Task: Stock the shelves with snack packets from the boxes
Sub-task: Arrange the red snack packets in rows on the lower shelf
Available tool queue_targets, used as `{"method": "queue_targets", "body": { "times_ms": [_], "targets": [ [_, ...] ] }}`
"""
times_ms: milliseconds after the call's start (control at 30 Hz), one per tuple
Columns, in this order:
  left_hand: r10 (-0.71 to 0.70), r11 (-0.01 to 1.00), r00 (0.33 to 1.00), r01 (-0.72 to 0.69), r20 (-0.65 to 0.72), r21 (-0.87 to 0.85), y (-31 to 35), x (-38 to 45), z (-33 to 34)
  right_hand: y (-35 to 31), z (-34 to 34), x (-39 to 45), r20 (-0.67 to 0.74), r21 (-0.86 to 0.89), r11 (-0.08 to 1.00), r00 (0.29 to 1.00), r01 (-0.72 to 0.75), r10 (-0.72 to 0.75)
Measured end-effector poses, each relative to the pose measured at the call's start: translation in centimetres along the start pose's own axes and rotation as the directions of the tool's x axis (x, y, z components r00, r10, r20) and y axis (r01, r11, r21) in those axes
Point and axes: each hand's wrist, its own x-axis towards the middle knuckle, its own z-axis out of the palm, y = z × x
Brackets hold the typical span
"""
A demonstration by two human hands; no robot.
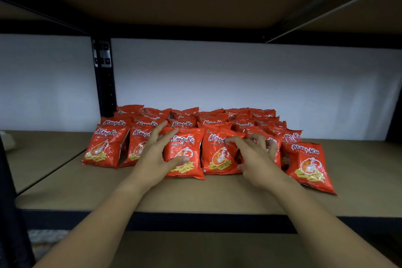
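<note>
Reaching two hands, left hand [155, 156] and right hand [257, 162], at six front-row packets [219, 154].

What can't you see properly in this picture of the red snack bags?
- Head view: the back rows of packets are hidden behind the front row, so no count.
- The packet under the right hand is mostly covered.
- The left hand covers part of another packet.
- The boxes are out of frame.
- The small print is too tiny to read.
</note>
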Motion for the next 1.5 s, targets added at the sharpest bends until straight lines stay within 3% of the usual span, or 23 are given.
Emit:
{"method": "queue_targets", "body": {
  "times_ms": [167,367,667,933,1133,1300,1400,1500],
  "targets": [
    [0.029,0.997,0.999,-0.03,0.025,0.066,-0.4,-0.2,0.2,-1.2,-0.2,-0.1,0.028,0.041,0.997,0.998,-0.061,0.06],
    [0.059,0.99,0.998,-0.063,0.031,0.126,-0.4,-0.5,0.4,-3.2,1.0,-0.3,-0.059,0.016,0.991,0.989,-0.133,0.134],
    [0.031,0.99,0.997,-0.04,0.064,0.134,0.2,-0.9,0.2,-1.5,-0.5,-0.6,-0.057,-0.001,0.998,0.997,-0.06,0.06],
    [0.053,0.95,0.998,-0.063,0.039,0.305,0.5,-1.1,0.0,-0.7,-1.4,-0.9,0.058,0.129,0.991,0.998,-0.031,0.024],
    [0.02,0.935,0.998,-0.038,0.055,0.351,0.9,-1.6,0.0,-0.7,-1.5,-2.1,0.066,0.122,0.992,0.998,-0.017,0.009],
    [0.117,0.921,0.993,-0.1,-0.022,0.377,3.0,-2.4,1.6,-0.3,-2.1,-4.5,0.016,0.2,0.979,0.999,0.031,-0.035],
    [0.244,0.906,0.967,-0.2,-0.074,0.374,5.5,-3.3,3.8,0.5,-2.5,-7.0,-0.061,0.244,0.968,0.997,0.064,-0.05],
    [0.331,0.923,0.938,-0.299,-0.101,0.242,8.8,-5.1,6.8,1.7,-3.1,-10.5,-0.149,0.295,0.953,0.988,0.073,-0.03]
  ]
}}
